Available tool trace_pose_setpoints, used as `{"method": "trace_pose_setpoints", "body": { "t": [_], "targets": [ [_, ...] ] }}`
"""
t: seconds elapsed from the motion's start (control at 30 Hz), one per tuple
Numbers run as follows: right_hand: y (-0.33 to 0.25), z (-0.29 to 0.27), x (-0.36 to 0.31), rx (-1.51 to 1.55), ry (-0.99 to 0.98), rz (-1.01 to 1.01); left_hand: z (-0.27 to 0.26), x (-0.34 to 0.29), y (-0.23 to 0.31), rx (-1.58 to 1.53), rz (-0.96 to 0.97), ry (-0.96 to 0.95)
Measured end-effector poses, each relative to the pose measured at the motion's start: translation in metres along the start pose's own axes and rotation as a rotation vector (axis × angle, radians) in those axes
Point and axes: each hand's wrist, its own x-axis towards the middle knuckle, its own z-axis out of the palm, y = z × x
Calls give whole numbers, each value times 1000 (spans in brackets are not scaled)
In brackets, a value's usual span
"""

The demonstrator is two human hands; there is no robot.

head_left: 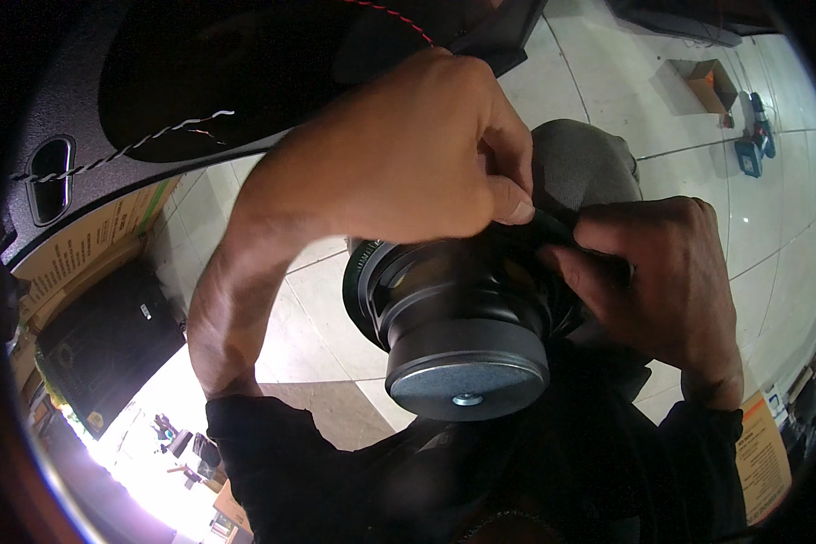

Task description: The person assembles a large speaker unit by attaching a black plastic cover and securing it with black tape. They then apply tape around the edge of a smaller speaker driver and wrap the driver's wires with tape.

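Note:
A black loudspeaker driver [467, 372] rests against my lap, its round metal magnet tilted toward me and its cone side facing away. Across its far rim reaches my left hand [426, 150], thumb and forefinger pinched together at the edge; what lies between them is too dark to make out. My right hand [666, 272] is closed on the driver's right side, thumb on the frame and the other fingers partly hidden behind the rim. Just beyond my left hand stands a black speaker cabinet [72, 118] with a large round opening.
A black-and-white twisted wire [145, 140] and a red twisted wire [394, 14] lie over the cabinet. Printed cardboard [91, 245] and a black box [109, 335] are at left. On the tiled floor [671, 190] sit a small carton [712, 86] and a cordless drill [754, 140].

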Motion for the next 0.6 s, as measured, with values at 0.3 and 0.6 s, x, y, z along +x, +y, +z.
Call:
{"method": "trace_pose_setpoints", "body": {
  "t": [0.3, 0.6],
  "targets": [
    [5, 2, 1, 12, -30, 15, -13, -8, -20, -156, -43, -114],
    [14, -14, 5, 335, -27, -141, -3, -61, -32, -194, -78, 147]
  ]
}}
